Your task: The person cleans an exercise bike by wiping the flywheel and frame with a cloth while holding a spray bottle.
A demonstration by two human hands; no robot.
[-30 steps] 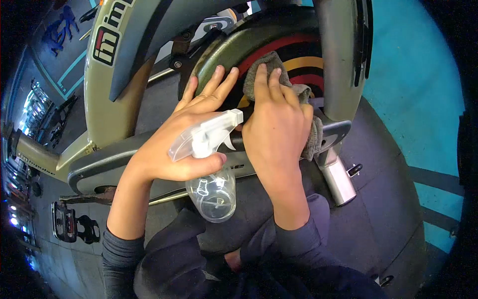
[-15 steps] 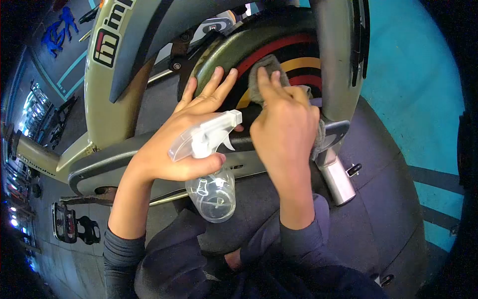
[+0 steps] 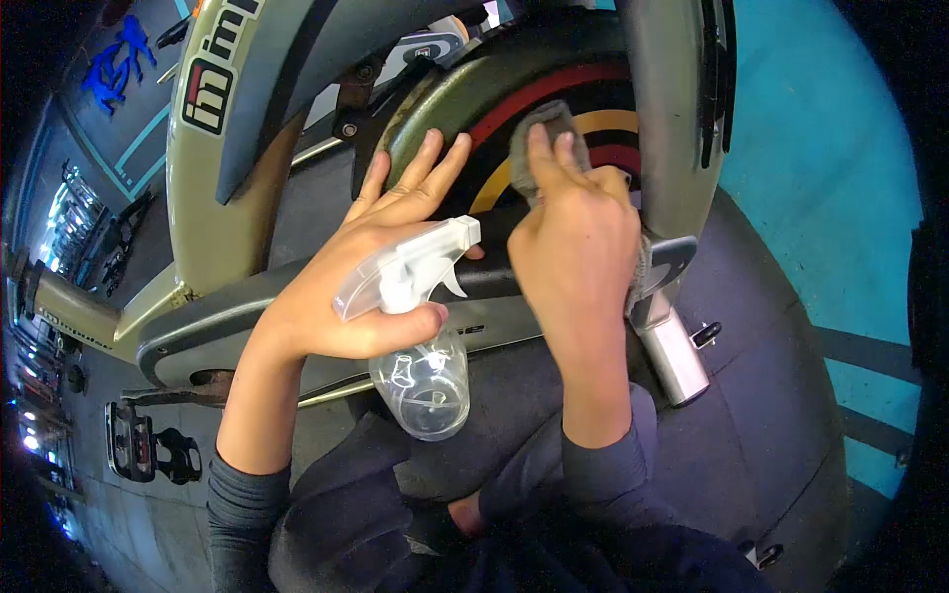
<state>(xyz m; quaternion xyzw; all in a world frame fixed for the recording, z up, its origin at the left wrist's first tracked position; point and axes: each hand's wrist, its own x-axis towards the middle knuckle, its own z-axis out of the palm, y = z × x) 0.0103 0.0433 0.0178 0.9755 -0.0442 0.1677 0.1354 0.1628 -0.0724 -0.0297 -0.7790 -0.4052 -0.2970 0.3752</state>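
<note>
A grey cloth [image 3: 556, 124] lies under the fingertips of my right hand [image 3: 578, 237], pressed to the striped face of a dark flywheel [image 3: 514, 99]. Part of the cloth hangs below that hand on its right side. My left hand [image 3: 366, 257] has its fingers spread, with the tips resting on the flywheel's left part. Between its thumb and palm is the neck of a clear spray bottle [image 3: 420, 390] with a white trigger head [image 3: 420, 262], nozzle toward the right.
The exercise bike's gold-grey frame [image 3: 213, 168] rises at the left, with a grey post [image 3: 674, 119] at the right. A silver foot [image 3: 672, 351] with a small wheel stands below. A pedal [image 3: 130, 442] is lower left. Turquoise flooring [image 3: 811, 148] lies at the right.
My right hand and the cloth have moved slightly right across the flywheel. My left hand and the spray bottle have stayed almost in place.
</note>
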